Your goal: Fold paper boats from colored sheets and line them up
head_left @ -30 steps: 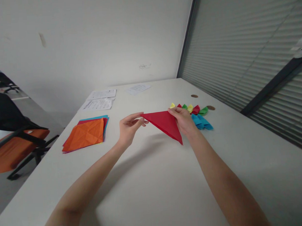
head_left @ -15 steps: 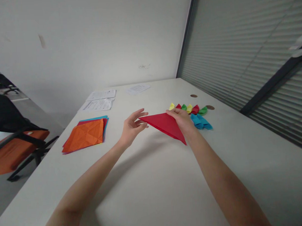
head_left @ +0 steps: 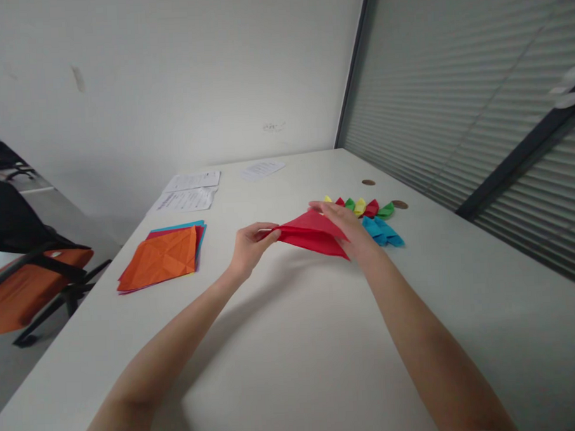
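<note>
A folded sheet of red paper (head_left: 310, 230) is held above the white table, its layers gaping apart along the near side. My left hand (head_left: 251, 245) pinches the pointed left corner between thumb and fingers. At the other end, my right hand (head_left: 348, 227) grips the paper, its fingers reaching over the far edge; the thumb is hidden by the paper. Just beyond my right hand lie a row of small folded paper pieces (head_left: 360, 207) in yellow, red and green, and a blue folded paper piece (head_left: 382, 231).
A stack of coloured paper sheets with a creased orange sheet (head_left: 160, 259) on top lies at the left. Printed papers (head_left: 186, 199) lie farther back. A window with blinds (head_left: 454, 106) borders the right side; an orange-seated chair (head_left: 37, 277) stands left of the table (head_left: 294, 367).
My left hand has closed on the left corner of the red paper. The paper's layers have spread apart, and its lower right point has risen a little.
</note>
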A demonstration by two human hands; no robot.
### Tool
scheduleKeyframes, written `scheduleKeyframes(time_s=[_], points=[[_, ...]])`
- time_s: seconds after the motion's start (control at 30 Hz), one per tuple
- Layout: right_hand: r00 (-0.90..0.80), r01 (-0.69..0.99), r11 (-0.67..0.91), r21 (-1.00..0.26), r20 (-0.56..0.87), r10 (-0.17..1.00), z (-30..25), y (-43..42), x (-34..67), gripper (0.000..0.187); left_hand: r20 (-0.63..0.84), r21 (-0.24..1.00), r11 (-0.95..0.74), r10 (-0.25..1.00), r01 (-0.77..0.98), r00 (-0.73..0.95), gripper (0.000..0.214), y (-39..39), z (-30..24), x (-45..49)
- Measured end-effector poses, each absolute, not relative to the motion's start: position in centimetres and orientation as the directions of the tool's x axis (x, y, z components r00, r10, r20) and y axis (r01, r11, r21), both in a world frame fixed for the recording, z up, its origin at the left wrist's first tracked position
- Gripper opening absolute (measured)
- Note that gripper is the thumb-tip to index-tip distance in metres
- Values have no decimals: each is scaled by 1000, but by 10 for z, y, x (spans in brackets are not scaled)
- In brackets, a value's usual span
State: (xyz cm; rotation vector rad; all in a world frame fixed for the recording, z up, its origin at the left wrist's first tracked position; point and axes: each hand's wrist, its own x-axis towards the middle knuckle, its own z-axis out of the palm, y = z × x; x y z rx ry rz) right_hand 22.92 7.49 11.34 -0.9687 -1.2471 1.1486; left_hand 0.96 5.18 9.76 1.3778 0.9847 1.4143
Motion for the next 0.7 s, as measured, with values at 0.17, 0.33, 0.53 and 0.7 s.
scheduleKeyframes(time_s=[0.17,0.33,0.53,0.7], points=[[-90,-59,215,-975,219,972,113,78,233,38,322,946,-324,945,-30,-51,34,59,90,9],[-136,-9,226,-974,225,965,112,72,230,40,332,943,-334,940,-7,-80,36,61,88,8],[-16,133,222,-966,222,975,107,76,232,34,258,962,-249,963,-110,74,31,59,88,9],[76,176,263,-948,280,957,103,81,236,35,213,963,-190,971,-189,110,30,59,86,8]])
